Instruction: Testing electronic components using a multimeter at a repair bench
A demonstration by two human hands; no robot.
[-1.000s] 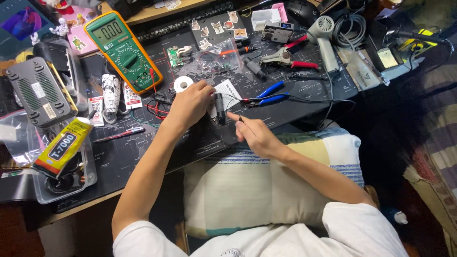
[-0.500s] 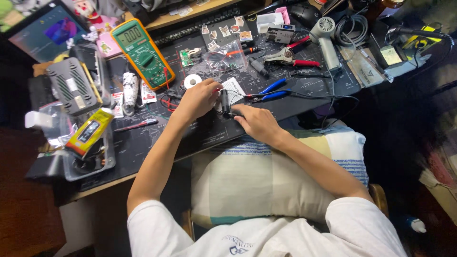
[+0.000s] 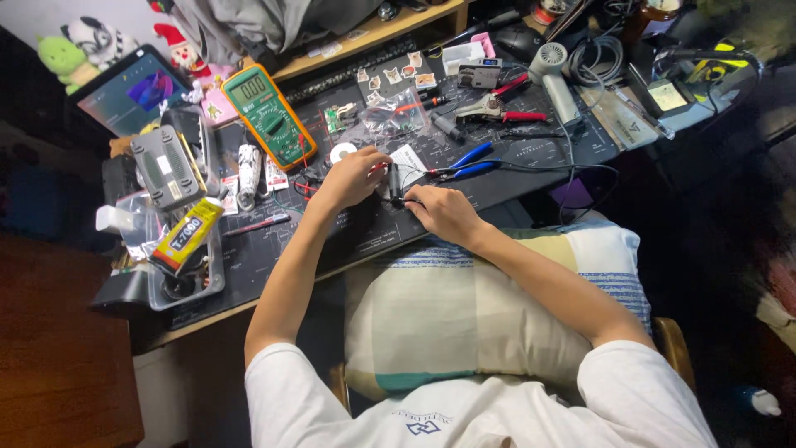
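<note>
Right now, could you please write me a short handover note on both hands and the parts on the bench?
Left hand: fingers on the small dark part, steadying it on the black mat.
Right hand: fingertips at the part's lower end; whether they hold a tool cannot be told.
Nearby: blue pliers right of the part, multimeter upper left, tape roll beside the left hand.
Done: the part is out on the mat.
Left: the work on the part looks unfinished.

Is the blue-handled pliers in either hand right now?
No, the blue-handled pliers lie on the mat beside the right hand, while both hands close on a small dark part.
</note>
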